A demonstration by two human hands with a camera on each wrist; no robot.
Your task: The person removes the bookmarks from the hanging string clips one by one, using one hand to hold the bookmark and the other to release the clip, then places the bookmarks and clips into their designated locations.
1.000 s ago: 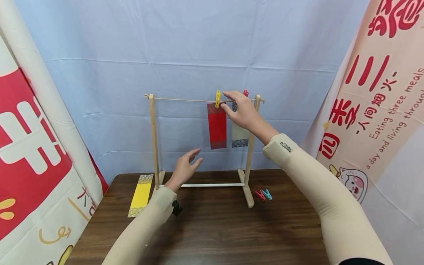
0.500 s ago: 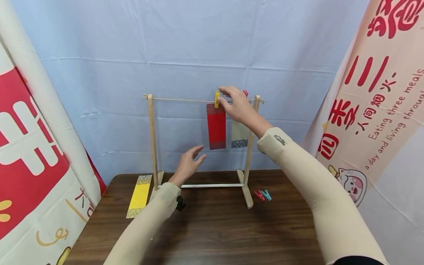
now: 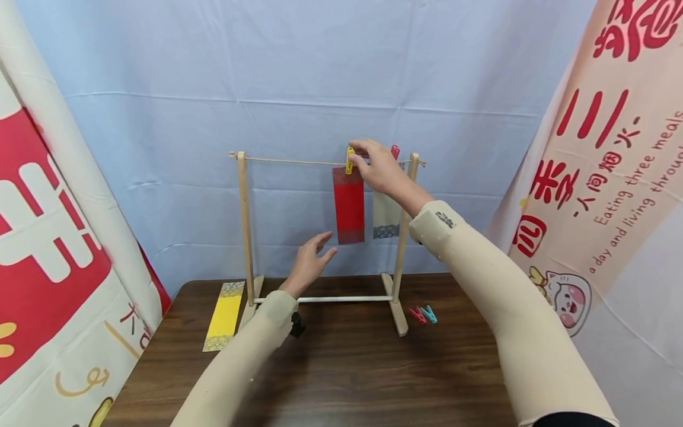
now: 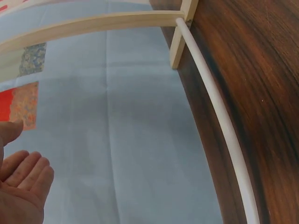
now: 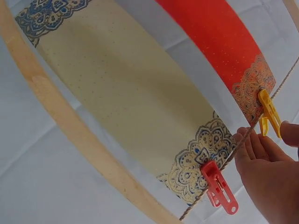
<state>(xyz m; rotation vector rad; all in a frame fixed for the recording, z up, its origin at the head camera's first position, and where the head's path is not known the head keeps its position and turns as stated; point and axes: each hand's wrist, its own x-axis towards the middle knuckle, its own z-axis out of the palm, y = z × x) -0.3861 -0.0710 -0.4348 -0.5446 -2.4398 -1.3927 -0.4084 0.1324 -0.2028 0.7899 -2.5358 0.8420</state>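
Observation:
A red paper strip [image 3: 349, 204] with patterned ends hangs from the rope [image 3: 299, 161], held by a yellow clothespin [image 5: 269, 112]. My right hand [image 3: 380, 169] is at this clothespin, thumb on one side and fingertips on the other, pinching its handles. Lower down, my left hand [image 3: 309, 261] hovers in the air below and left of the red strip's bottom edge, fingers relaxed, holding nothing. In the right wrist view a beige paper strip [image 5: 126, 88] hangs beside it, clipped by a red clothespin [image 5: 218, 186]. Part of it is behind my right hand in the head view.
The wooden rack [image 3: 245, 225] stands on the dark table [image 3: 363, 373], with a white crossbar [image 3: 347, 299] near its base. A yellow paper strip [image 3: 224, 315] lies at the left. Pink [image 3: 418, 315] and blue [image 3: 429, 314] clothespins lie right of the rack.
My right hand has moved slightly left and closed in on the yellow clothespin. The left hand has drifted right and a little upward. The red strip's lower edge has dropped slightly.

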